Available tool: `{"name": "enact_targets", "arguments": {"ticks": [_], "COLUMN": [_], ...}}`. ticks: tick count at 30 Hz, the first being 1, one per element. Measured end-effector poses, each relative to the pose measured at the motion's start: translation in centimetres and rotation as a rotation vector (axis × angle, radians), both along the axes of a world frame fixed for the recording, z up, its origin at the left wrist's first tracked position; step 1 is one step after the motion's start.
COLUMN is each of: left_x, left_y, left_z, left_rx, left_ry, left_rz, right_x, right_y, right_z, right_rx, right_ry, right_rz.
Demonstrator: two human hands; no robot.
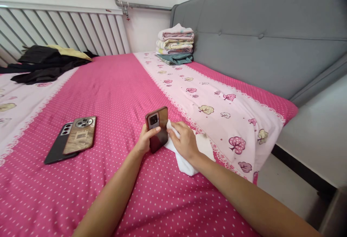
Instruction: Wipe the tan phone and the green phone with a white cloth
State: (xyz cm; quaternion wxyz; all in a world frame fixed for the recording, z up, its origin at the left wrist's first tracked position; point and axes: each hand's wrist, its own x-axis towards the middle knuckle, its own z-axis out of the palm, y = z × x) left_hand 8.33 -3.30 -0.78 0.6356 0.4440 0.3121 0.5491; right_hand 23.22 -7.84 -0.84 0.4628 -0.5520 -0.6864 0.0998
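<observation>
My left hand (pixel 145 138) grips a brown smartphone (pixel 159 128) by its left side, thumb across the back below the camera block. The phone stands upright, its back facing me. Bunched in the fingers of my right hand (pixel 184 141) is a white cloth (pixel 185 164), and a fold of it touches the phone's right edge. The rest of the cloth hangs down and spreads on the bed under my right wrist. To the left lie two more phones: a gold-brown phone (pixel 80 136) rests partly on top of a black phone (pixel 58 146), both with their camera sides up.
The pink dotted bedspread (pixel 108 96) covers the bed. A stack of folded fabric (pixel 175 43) stands by the grey padded headboard (pixel 244 31). Dark clothes (pixel 43 61) lie at the far left, before a white radiator (pixel 67 31). The bed's right edge drops to the floor (pixel 287 182).
</observation>
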Motion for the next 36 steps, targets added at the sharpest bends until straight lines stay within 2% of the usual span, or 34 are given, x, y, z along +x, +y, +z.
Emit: {"name": "enact_targets", "arguments": {"ticks": [36], "left_x": [-0.14], "left_y": [0.08], "left_z": [-0.18], "left_rx": [-0.002], "left_ry": [0.012], "left_rz": [0.011], "right_x": [0.04], "right_y": [0.02], "right_z": [-0.01], "right_rx": [-0.021], "right_ry": [-0.002], "right_rz": [0.001]}}
